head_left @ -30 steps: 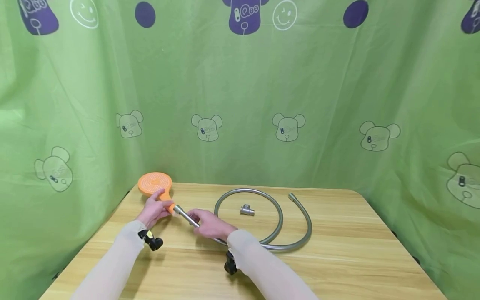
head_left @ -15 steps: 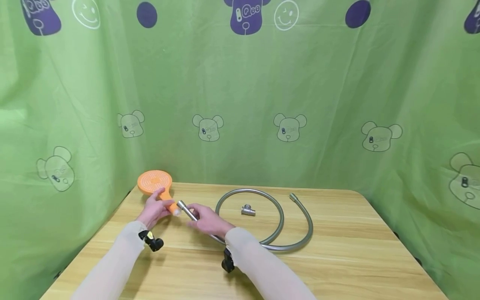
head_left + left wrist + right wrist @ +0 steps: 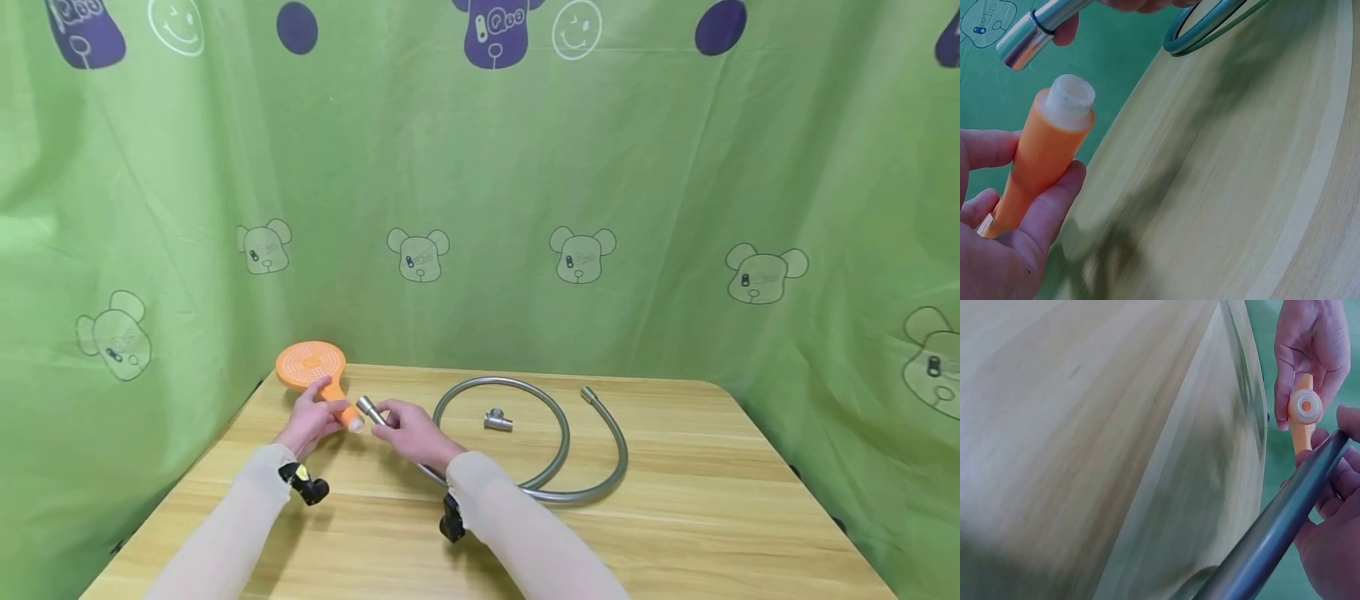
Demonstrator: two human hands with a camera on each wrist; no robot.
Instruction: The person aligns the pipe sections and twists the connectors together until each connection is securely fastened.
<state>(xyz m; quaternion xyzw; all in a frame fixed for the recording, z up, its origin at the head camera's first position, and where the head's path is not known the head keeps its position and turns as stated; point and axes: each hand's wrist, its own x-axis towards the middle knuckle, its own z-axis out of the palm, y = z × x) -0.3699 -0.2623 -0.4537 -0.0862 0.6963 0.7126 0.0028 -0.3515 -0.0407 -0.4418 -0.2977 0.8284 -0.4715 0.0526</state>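
Observation:
My left hand grips the handle of an orange shower head with a round, perforated face. The white connector at the handle's end points toward the hose in the left wrist view. With my right hand I hold a grey metal shower hose close behind its end. That shiny end fitting stands just apart from the white connector, a small gap showing between them. In the right wrist view the connector's round opening faces the camera.
The hose loops over the wooden table, its other end lying toward the back right. A small metal valve fitting lies inside the loop. Green patterned curtain hangs behind the table and at both sides.
The hose end has come off the shower head's connector, baring its white tip. My right hand has shifted slightly up and nearer the hose end; my left hand has stayed nearly still.

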